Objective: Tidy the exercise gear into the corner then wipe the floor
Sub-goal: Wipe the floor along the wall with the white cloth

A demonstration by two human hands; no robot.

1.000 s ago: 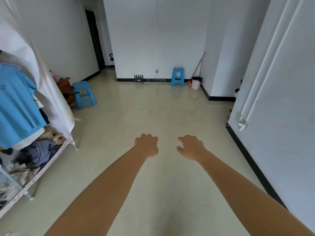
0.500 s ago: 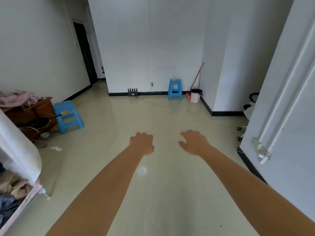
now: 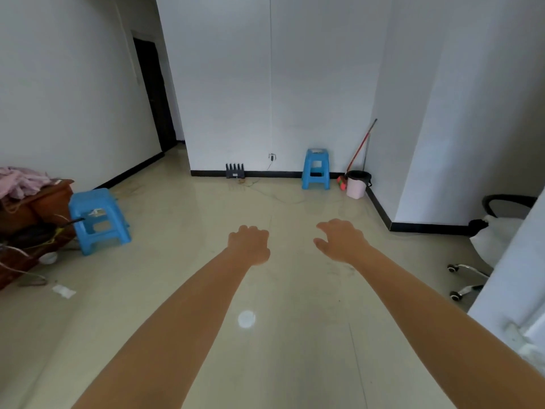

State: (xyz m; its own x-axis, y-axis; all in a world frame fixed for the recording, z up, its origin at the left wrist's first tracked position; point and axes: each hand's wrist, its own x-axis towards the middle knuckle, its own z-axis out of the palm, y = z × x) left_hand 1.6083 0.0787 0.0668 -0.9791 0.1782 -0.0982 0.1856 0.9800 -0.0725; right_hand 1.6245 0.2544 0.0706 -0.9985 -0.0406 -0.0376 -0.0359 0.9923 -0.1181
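Both arms are stretched out in front over the shiny beige floor [image 3: 280,364], nothing in either hand. Left hand [image 3: 250,245] has its fingers curled in loosely, right hand [image 3: 339,242] has them a bit apart and drooping down. Can't really spot any exercise gear from here. What's around: a blue stool [image 3: 98,219] on the left just beside a wooden cabinet [image 3: 38,214] with pink cloth [image 3: 22,181] piled on top, and a scrap of white paper [image 3: 63,290] on the floor near it. Against the far wall there's another blue stool [image 3: 315,169], a black router [image 3: 235,171], and a pink bucket [image 3: 357,184] with a mop [image 3: 358,150] leaning in the corner. An office chair [image 3: 486,246] pokes out on the right.
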